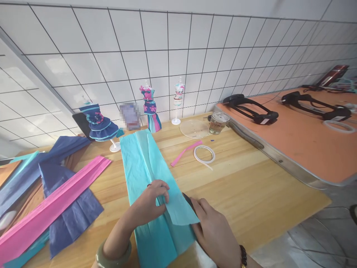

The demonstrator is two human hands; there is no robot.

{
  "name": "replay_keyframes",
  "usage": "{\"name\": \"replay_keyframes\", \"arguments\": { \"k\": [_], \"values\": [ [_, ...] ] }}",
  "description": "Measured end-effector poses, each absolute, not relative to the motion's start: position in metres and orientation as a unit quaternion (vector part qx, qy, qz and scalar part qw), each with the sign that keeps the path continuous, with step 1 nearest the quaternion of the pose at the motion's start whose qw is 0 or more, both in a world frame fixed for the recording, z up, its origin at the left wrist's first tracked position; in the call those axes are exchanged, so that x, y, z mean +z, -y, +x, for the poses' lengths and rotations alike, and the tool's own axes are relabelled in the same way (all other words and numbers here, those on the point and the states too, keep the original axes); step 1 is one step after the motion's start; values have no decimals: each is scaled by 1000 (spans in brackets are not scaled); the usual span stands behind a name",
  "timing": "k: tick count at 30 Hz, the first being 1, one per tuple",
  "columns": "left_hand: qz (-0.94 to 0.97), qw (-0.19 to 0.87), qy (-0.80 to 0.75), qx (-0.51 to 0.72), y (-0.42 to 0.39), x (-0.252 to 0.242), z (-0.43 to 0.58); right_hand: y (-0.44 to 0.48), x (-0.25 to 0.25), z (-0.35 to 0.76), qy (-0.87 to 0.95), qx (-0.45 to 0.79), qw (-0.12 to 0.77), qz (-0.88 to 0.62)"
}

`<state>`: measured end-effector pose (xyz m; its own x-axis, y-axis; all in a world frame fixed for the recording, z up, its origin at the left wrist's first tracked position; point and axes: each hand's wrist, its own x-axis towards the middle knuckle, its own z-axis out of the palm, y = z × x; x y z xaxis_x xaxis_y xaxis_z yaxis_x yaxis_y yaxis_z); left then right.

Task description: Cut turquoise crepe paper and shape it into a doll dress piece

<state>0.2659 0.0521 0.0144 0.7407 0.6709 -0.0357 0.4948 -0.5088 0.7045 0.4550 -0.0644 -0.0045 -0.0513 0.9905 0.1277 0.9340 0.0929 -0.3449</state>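
Observation:
A long folded sheet of turquoise crepe paper [161,160] runs across the wooden table in front of me. My left hand [152,203] rests on it with curled fingers, pinching a raised layer near its middle. At the sheet's right edge, my right hand [214,227] is closed around what look like dark scissors [188,201]. Only a black pointed blade shows; the handles are hidden in the hand. A lifted corner of the paper lies against the right fingers. Right of the paper are a roll of white double-sided tape [204,154] and a narrow pink strip [185,153].
Three small dress forms stand at the back: a blue dress [102,126], a pink-and-blue one [150,108] and a white one [178,98]. Pink [55,201] and blue crepe paper [75,208] lie left. A glass cup [218,123] stands back right, near black headsets [252,108] on an orange surface.

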Motion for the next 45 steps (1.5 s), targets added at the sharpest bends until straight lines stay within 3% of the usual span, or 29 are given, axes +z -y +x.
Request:
{"name": "replay_keyframes", "arguments": {
  "k": [8, 21, 34, 45],
  "values": [
    [855, 374, -341, 112, -52, 15, 266, 52, 2, 448, 695, 154, 125, -691],
    [862, 367, -334, 102, -53, 16, 267, 40, 1, 435, 658, 164, 140, -721],
    [880, 343, -310, 110, -53, 16, 268, 41, -9, 440, 715, 58, 158, -679],
    [873, 352, -313, 126, -55, 18, 267, 41, -26, 440, 722, 22, 116, -682]
  ]
}}
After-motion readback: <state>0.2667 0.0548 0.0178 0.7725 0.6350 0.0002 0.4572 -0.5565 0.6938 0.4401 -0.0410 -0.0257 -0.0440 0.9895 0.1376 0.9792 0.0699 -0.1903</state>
